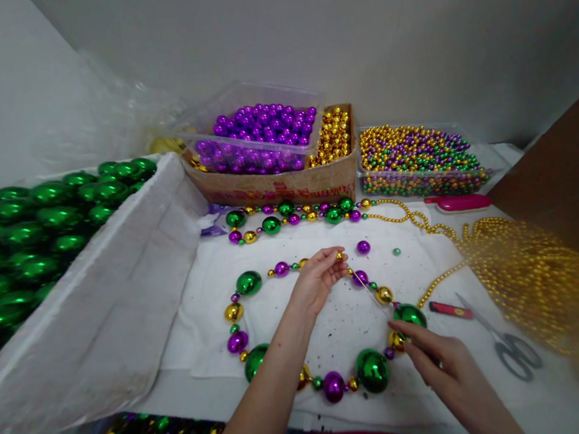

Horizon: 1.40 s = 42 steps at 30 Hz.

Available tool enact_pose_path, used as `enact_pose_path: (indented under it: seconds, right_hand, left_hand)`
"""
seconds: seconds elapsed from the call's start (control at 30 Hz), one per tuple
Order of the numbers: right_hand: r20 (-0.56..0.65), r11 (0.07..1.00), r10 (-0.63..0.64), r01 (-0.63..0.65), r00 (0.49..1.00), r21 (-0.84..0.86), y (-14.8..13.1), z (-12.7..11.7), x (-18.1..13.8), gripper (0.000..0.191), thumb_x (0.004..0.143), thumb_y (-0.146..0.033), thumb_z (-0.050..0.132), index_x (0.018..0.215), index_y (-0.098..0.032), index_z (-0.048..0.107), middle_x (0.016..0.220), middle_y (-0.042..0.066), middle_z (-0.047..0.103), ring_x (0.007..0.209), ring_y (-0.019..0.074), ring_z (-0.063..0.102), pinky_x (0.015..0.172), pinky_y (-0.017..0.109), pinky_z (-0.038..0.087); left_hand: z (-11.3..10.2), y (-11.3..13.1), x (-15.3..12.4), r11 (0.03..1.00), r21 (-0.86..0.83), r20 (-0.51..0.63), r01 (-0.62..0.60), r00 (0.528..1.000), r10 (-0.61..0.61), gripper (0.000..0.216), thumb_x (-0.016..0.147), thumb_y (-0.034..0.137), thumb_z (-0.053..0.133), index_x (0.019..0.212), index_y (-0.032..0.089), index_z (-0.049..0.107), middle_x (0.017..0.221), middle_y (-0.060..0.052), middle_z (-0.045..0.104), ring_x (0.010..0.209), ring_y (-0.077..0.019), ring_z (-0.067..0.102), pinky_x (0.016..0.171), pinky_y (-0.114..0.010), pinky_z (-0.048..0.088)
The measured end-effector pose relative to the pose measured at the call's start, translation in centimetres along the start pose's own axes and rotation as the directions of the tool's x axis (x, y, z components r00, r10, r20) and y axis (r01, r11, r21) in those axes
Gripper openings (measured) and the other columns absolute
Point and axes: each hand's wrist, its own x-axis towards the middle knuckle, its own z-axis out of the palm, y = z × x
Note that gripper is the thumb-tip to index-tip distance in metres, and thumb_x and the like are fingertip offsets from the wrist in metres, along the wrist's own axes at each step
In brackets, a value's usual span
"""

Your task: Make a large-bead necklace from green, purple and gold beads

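A ring-shaped necklace of green, gold and purple beads (247, 284) lies on a white cloth (423, 260). My left hand (319, 278) pinches the strand at its top, by a small gold bead. My right hand (444, 362) is closed on the end of a thin needle or wire (370, 294) that runs up toward the left hand, next to a large green bead (410, 314). A loose purple bead (363, 246) and a tiny green bead (396, 251) lie just beyond.
A second beaded strand (289, 217) lies farther back. A white box of large green balls (34, 224) stands left. Behind are tubs of purple beads (262, 129), gold beads (336, 136) and mixed small beads (414, 150). Gold chains (534, 271), scissors (510, 343), a red lighter (450, 310) and a pink tool (461, 202) lie right.
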Motion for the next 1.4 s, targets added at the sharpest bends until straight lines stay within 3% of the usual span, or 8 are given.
enact_pose_path:
  seconds: [0.27, 0.47, 0.77, 0.97, 1.07, 1.2, 1.3, 1.4]
  right_hand:
    - [0.064, 1.0, -0.002, 0.003, 0.998, -0.012, 0.9, 0.0, -0.2, 0.042, 0.091, -0.038, 0.042, 0.122, -0.017, 0.062, 0.066, 0.002, 0.065, 0.052, 0.0147, 0.055, 0.051, 0.023, 0.044]
    - [-0.007, 0.999, -0.003, 0.003, 1.0, 0.036, 0.2, 0.4, -0.3, 0.04, 0.09, -0.037, 0.043, 0.118, -0.017, 0.064, 0.092, 0.007, 0.071, 0.076, 0.0204, 0.064, 0.069, 0.027, 0.049]
    - [0.006, 0.999, 0.043, -0.044, 0.999, 0.03, -0.6, -0.2, -0.1, 0.041, 0.089, -0.037, 0.045, 0.117, -0.015, 0.064, 0.083, 0.006, 0.07, 0.064, 0.0182, 0.06, 0.06, 0.028, 0.046]
    - [-0.064, 0.996, -0.017, 0.023, 0.998, 0.091, -2.1, -1.5, 2.8, 0.033, 0.088, -0.033, 0.049, 0.112, -0.016, 0.064, 0.069, 0.001, 0.06, 0.055, 0.0126, 0.048, 0.05, 0.024, 0.037]
    - [-0.15, 0.986, -0.052, 0.074, 0.987, 0.147, -2.7, -3.1, 5.6, 0.023, 0.085, -0.031, 0.053, 0.099, -0.017, 0.066, 0.055, -0.004, 0.048, 0.051, 0.0109, 0.044, 0.046, 0.023, 0.033]
    - [-0.341, 0.928, -0.107, 0.217, 0.934, 0.303, -2.6, -6.3, 9.4, 0.014, 0.08, -0.024, 0.059, 0.092, -0.019, 0.065, 0.055, -0.004, 0.049, 0.047, 0.0088, 0.042, 0.041, 0.022, 0.027]
    - [-0.412, 0.87, -0.098, 0.279, 0.906, 0.406, -2.1, -8.6, 11.8, 0.011, 0.074, -0.022, 0.063, 0.084, -0.019, 0.065, 0.055, -0.004, 0.05, 0.042, 0.0073, 0.039, 0.037, 0.022, 0.023]
    - [-0.459, 0.851, -0.051, 0.279, 0.887, 0.444, -1.2, -9.7, 13.2, 0.012, 0.07, -0.021, 0.065, 0.081, -0.018, 0.065, 0.052, -0.005, 0.048, 0.04, 0.0071, 0.038, 0.035, 0.021, 0.022]
  left_hand:
    - [0.0, -0.4, -0.3, 1.0, -0.021, 0.009, 0.011, 1.0, -0.01, 0.015, 0.079, 0.019, 0.064, 0.091, 0.011, 0.065, 0.084, -0.007, 0.066, 0.068, -0.0102, 0.062, 0.067, -0.022, 0.049]
    - [-0.3, -0.3, -0.4, 1.0, -0.013, 0.008, -0.001, 1.0, 0.001, 0.017, 0.078, 0.019, 0.066, 0.093, 0.01, 0.064, 0.085, -0.008, 0.067, 0.07, -0.0109, 0.062, 0.069, -0.023, 0.049]
    - [-0.1, -0.3, -0.4, 1.0, 0.023, 0.05, 0.001, 0.999, -0.002, 0.022, 0.076, 0.019, 0.067, 0.094, 0.009, 0.062, 0.082, -0.006, 0.066, 0.068, -0.0097, 0.061, 0.068, -0.023, 0.049]
    - [2.9, -0.6, -0.8, 0.993, 0.103, 0.195, 0.056, 0.978, -0.075, 0.037, 0.071, 0.02, 0.072, 0.104, 0.013, 0.056, 0.086, -0.005, 0.066, 0.067, -0.0102, 0.061, 0.069, -0.026, 0.048]
    - [4.0, -0.1, -2.0, 0.984, 0.178, 0.266, 0.005, 0.962, -0.053, 0.039, 0.075, 0.026, 0.07, 0.108, 0.014, 0.054, 0.099, -0.01, 0.065, 0.077, -0.0137, 0.063, 0.076, -0.031, 0.049]
    - [2.2, 1.2, -5.0, 0.922, 0.375, 0.161, -0.096, 0.986, 0.037, 0.035, 0.08, 0.033, 0.063, 0.109, 0.015, 0.055, 0.107, -0.011, 0.064, 0.087, -0.016, 0.061, 0.078, -0.031, 0.048]
    - [-0.5, 1.4, -8.0, 0.836, 0.543, 0.045, -0.078, 0.997, 0.064, 0.029, 0.08, 0.032, 0.063, 0.103, 0.016, 0.059, 0.103, -0.008, 0.065, 0.087, -0.0156, 0.06, 0.079, -0.03, 0.048]
    - [-2.7, 0.4, -11.0, 0.756, 0.653, 0.012, -0.038, 0.999, 0.04, 0.024, 0.081, 0.032, 0.06, 0.1, 0.017, 0.06, 0.101, -0.006, 0.066, 0.091, -0.0165, 0.06, 0.082, -0.031, 0.047]
